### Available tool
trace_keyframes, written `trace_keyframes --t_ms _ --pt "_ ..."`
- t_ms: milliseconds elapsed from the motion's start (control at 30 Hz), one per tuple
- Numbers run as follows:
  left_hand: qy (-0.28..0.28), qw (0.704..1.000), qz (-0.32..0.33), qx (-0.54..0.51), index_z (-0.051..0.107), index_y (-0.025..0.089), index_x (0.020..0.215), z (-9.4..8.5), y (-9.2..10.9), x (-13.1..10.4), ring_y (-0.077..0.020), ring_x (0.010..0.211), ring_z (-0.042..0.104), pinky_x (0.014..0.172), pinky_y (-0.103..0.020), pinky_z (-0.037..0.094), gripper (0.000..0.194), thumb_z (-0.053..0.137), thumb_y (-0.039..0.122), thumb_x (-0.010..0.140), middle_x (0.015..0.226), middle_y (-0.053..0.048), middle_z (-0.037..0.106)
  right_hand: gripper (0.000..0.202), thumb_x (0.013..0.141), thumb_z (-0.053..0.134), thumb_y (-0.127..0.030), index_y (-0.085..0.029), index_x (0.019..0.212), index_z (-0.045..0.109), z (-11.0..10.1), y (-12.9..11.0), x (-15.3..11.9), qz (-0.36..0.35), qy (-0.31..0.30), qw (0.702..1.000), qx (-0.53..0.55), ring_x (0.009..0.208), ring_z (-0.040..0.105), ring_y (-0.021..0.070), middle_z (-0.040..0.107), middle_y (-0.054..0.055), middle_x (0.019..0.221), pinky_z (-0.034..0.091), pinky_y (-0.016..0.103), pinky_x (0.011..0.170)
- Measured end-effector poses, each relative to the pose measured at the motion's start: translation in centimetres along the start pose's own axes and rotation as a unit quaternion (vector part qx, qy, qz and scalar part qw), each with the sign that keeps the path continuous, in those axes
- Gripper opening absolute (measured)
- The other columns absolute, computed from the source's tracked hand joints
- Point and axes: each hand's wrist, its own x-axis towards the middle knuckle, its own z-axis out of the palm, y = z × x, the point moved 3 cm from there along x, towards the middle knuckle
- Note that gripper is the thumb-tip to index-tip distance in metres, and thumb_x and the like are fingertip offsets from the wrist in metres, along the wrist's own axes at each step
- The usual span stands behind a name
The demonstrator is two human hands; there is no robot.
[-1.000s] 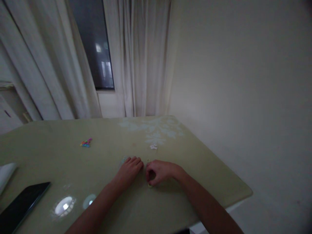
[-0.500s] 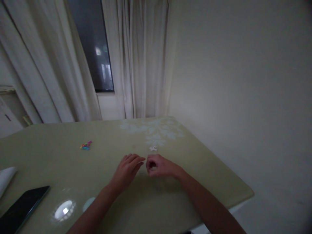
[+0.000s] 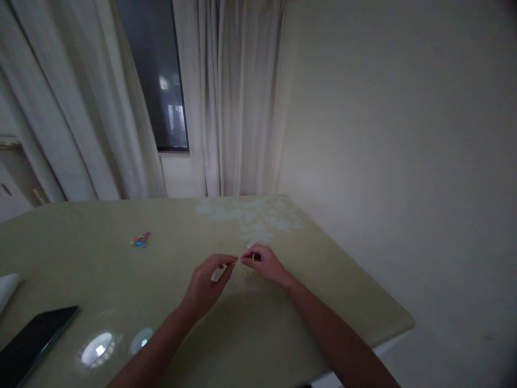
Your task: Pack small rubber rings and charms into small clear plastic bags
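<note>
Above the table, my left hand (image 3: 208, 280) is closed in a pinch, thumb against fingers, with a tiny yellowish spot at its fingertips too small to name. Facing it almost tip to tip, my right hand (image 3: 264, 263) also pinches, and whatever it holds is too small to make out. Just behind the right hand, a bit of a small white piece (image 3: 250, 245) shows on the table; the hand covers the rest. Farther left lies a little heap of bright multicoloured small pieces (image 3: 140, 240), away from both hands.
The greenish table (image 3: 121, 280) has a pale floral pattern at its far end. A dark flat device (image 3: 38, 339) lies at the near left, beside a white object (image 3: 7, 288). Light reflections shine near my left forearm. Curtains (image 3: 242, 108) and a wall border the table.
My left hand has gone from loosely extended fingers to a pinch. My right hand has turned and shifted slightly up, now covering most of the white pieces. The view has moved a little.
</note>
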Motion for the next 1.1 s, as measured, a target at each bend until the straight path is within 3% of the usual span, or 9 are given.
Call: trace_keyframes --t_ms 33,100,300,500,667,833,933,1033,1100 --pt "0.011 1.0 -0.028 -0.002 0.075 0.024 0.102 -0.1 -0.3 0.1 -0.015 0.075 0.072 0.072 -0.024 0.058 0.014 0.065 0.019 0.094 0.089 -0.002 0.08 0.005 0.085 0.076 -0.02 -0.016 0.086 0.078 -0.2 0.2 0.1 -0.016 -0.002 0.997 -0.069 0.074 0.054 0.0138 0.063 0.002 0.082 0.04 0.026 0.07" --pt "0.03 0.997 -0.073 -0.006 0.076 0.024 0.1 -0.3 -0.9 0.2 -0.0145 0.07 0.07 0.066 -0.022 0.056 0.013 0.065 0.022 0.093 0.083 -0.001 0.079 0.008 0.082 0.077 -0.011 -0.017 0.088 0.08 -0.3 0.7 0.0 -0.038 -0.039 0.983 -0.173 0.081 0.057 0.0152 0.065 0.004 0.089 0.041 0.026 0.075" --pt "0.073 0.986 -0.141 -0.044 0.077 0.022 0.096 -0.8 -2.3 0.4 -0.0155 0.068 0.071 0.067 -0.024 0.057 0.015 0.068 0.034 0.091 0.077 -0.001 0.078 0.01 0.092 0.071 -0.017 -0.019 0.098 0.079 0.1 0.8 -0.4 -0.034 -0.124 0.937 -0.325 0.088 0.061 0.0157 0.068 0.006 0.1 0.04 0.024 0.075" --pt "0.077 0.981 -0.161 -0.081 0.077 0.021 0.093 -0.7 -2.7 0.5 -0.0172 0.071 0.074 0.067 -0.026 0.059 0.022 0.071 0.042 0.089 0.081 -0.003 0.08 0.009 0.089 0.068 -0.021 -0.014 0.094 0.072 0.7 0.2 -0.6 -0.018 -0.14 0.914 -0.381 0.083 0.06 0.0188 0.068 0.01 0.1 0.038 0.026 0.069" --pt "0.05 0.98 -0.164 -0.096 0.078 0.022 0.088 -0.9 -3.1 0.4 -0.0171 0.071 0.073 0.066 -0.026 0.058 0.018 0.073 0.039 0.087 0.08 -0.003 0.08 0.008 0.086 0.067 -0.021 -0.013 0.088 0.068 0.8 -0.1 -0.9 -0.007 -0.148 0.91 -0.388 0.082 0.059 0.0219 0.066 0.012 0.098 0.038 0.028 0.068" --pt "0.022 0.976 -0.176 -0.123 0.081 0.023 0.09 -1.1 -3.3 0.3 -0.0184 0.077 0.076 0.073 -0.028 0.059 0.014 0.071 0.033 0.087 0.088 -0.005 0.083 0.008 0.083 0.069 -0.019 -0.015 0.087 0.063 -0.2 -0.5 -1.2 -0.003 -0.144 0.932 -0.332 0.08 0.055 0.0186 0.063 0.007 0.092 0.038 0.027 0.068" --pt "0.004 0.974 -0.17 -0.148 0.082 0.023 0.091 -1.0 -2.9 0.3 -0.0184 0.078 0.076 0.073 -0.027 0.06 0.015 0.07 0.032 0.088 0.088 -0.005 0.083 0.005 0.09 0.061 -0.02 -0.016 0.089 0.059 -0.3 -1.3 -1.0 -0.01 -0.135 0.956 -0.261 0.078 0.053 0.0148 0.058 0.002 0.087 0.039 0.024 0.069" --pt "-0.032 0.973 -0.151 -0.172 0.082 0.022 0.087 -0.3 -2.2 0.2 -0.0179 0.076 0.074 0.071 -0.026 0.059 0.014 0.073 0.033 0.087 0.083 -0.005 0.081 0.019 0.098 0.053 -0.034 -0.018 0.088 0.054 0.4 -2.5 -1.0 -0.021 -0.131 0.99 -0.044 0.072 0.046 0.0129 0.049 -0.002 0.079 0.038 0.024 0.067" --pt "-0.053 0.971 -0.147 -0.181 0.08 0.021 0.084 0.2 -1.9 0.0 -0.0179 0.074 0.073 0.069 -0.026 0.058 0.015 0.076 0.035 0.086 0.079 -0.004 0.079 0.033 0.096 0.056 -0.051 -0.019 0.088 0.054 1.1 -3.0 -1.1 -0.013 -0.142 0.983 0.111 0.067 0.04 0.0121 0.044 -0.004 0.076 0.035 0.025 0.063"
